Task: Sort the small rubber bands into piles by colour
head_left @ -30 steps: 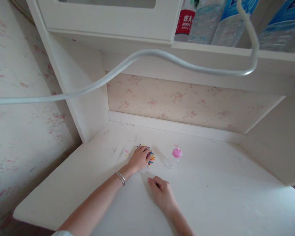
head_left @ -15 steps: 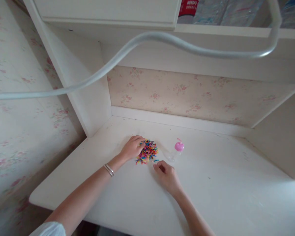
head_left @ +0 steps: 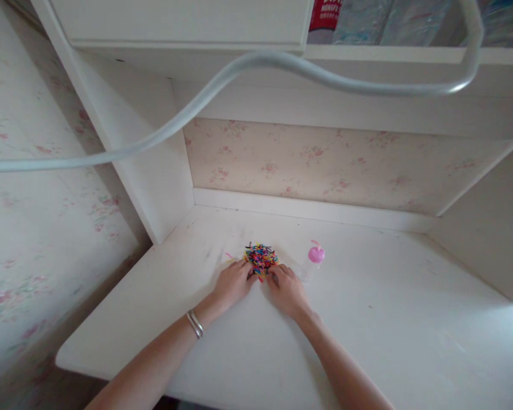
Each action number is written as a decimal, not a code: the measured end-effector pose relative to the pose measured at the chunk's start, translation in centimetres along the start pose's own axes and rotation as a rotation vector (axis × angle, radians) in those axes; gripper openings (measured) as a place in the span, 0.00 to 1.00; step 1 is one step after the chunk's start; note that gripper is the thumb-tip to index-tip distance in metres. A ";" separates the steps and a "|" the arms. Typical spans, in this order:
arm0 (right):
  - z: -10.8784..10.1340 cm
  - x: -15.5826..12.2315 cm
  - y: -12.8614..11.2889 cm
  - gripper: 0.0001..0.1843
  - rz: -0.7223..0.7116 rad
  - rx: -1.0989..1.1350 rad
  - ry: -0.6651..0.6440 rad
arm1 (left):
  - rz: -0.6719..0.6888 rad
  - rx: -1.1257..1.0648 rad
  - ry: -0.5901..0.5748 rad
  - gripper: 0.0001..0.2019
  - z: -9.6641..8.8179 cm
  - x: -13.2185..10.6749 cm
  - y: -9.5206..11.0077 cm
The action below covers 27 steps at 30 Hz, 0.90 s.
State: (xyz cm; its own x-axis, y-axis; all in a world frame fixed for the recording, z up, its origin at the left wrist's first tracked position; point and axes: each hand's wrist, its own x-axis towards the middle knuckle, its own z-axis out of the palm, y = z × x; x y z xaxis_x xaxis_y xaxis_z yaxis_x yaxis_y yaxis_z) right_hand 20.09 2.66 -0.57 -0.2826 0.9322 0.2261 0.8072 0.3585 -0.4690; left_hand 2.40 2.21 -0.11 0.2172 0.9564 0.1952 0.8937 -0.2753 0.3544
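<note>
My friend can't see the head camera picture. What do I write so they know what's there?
A person's left hand and right hand touch the near edge of a pile of colorful strips on a white desk; a pink-topped clear container is to the right.

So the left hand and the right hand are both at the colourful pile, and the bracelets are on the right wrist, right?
Not the right wrist: the head view shows the bracelets on the left wrist. The left hand and right hand are both at the colourful pile.
</note>
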 end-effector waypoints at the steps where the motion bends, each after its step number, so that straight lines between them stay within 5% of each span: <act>1: 0.0 -0.2 0.0 0.09 0.003 0.010 0.008 | 0.003 -0.023 0.010 0.09 0.1 0.4 0.0; 9: 0.3 -1.6 -1.7 0.09 0.005 -0.004 -0.032 | 0.043 -0.145 0.027 0.10 0.2 1.5 -1.2; 18: 1.2 -0.3 -2.2 0.11 0.035 -0.091 -0.007 | -0.043 -0.256 0.141 0.12 -2.1 -0.4 -5.2; 27: 1.5 -0.4 -1.7 0.15 0.037 0.018 0.066 | -0.007 -0.178 -0.083 0.10 -2.4 -3.2 -3.1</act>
State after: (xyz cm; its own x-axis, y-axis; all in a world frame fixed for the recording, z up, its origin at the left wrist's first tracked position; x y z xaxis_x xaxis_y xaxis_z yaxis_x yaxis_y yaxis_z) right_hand 18.08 1.72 -1.12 -0.2175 0.9397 0.2640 0.8065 0.3253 -0.4936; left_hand -1.98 -0.25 0.39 0.2492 0.9612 0.1186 0.8135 -0.2742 0.5128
